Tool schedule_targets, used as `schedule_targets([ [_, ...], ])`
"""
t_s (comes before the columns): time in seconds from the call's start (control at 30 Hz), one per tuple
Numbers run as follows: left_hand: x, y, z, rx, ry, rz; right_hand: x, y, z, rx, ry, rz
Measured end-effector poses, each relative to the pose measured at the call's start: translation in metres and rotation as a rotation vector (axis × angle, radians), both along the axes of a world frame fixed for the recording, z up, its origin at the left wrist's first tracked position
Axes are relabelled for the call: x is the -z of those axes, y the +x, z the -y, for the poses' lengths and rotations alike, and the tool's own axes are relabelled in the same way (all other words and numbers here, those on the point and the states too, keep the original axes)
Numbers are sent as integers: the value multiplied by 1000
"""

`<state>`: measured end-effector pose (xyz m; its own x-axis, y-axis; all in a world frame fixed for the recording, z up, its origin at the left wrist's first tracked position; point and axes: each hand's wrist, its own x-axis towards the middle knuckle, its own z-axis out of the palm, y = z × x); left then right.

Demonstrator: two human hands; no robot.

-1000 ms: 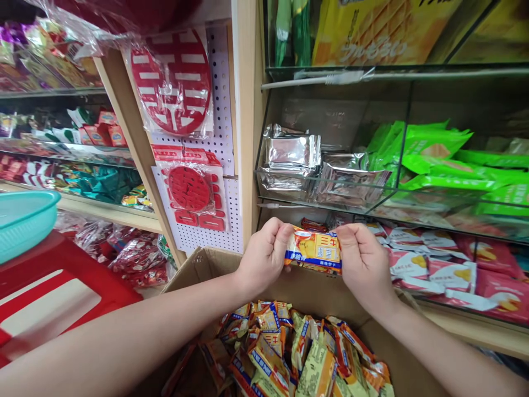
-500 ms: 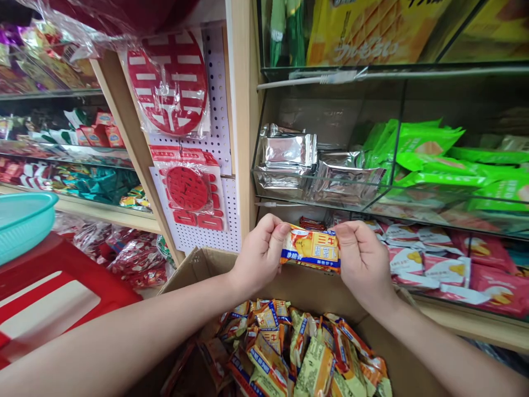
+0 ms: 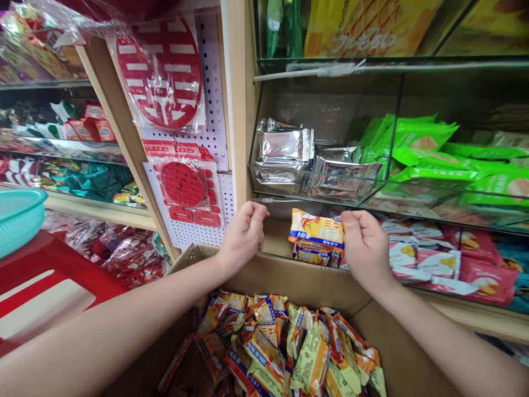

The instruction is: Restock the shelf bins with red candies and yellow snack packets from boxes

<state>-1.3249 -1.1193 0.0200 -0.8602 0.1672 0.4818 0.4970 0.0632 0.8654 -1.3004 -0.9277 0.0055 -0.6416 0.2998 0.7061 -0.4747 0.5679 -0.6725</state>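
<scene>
Gripping the right end of a yellow-and-blue biscuit packet (image 3: 316, 229), the right hand (image 3: 367, 248) appears in the head view with fingers curled and thumb against the wrapper. The packet is held roughly level, printed face toward the camera, above the far wall of an open cardboard box (image 3: 289, 278). A second packet (image 3: 311, 255) shows just beneath it; whether the same hand holds it cannot be told. The left hand (image 3: 244, 234), left of the packet and apart from it, is closed in a fist. Below both hands, similar biscuit packets (image 3: 266, 353) lie heaped in the box at various angles. Behind, shelving (image 3: 238, 121) bears silver foil packets (image 3: 287, 146) beside bright green packets (image 3: 430, 143); pink-and-white packets (image 3: 438, 262) occupy the tier below. Left: a round red double-happiness decoration (image 3: 161, 77), a turquoise basket (image 3: 20, 218) and a red plastic stool (image 3: 70, 259).
</scene>
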Motion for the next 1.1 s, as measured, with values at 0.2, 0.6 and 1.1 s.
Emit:
schedule_targets([
  [0.2, -6, 2, -3, 207, -38, 167, 3, 0, -1, -68, 7, 12],
  [0.6, 3, -4, -3, 178, -366, -3, 12, -11, -3, -332, 525, 79],
  [1.1, 12, 10, 2, -51, -1337, -383, 6, -129, 46, 88, 1082, 702],
])
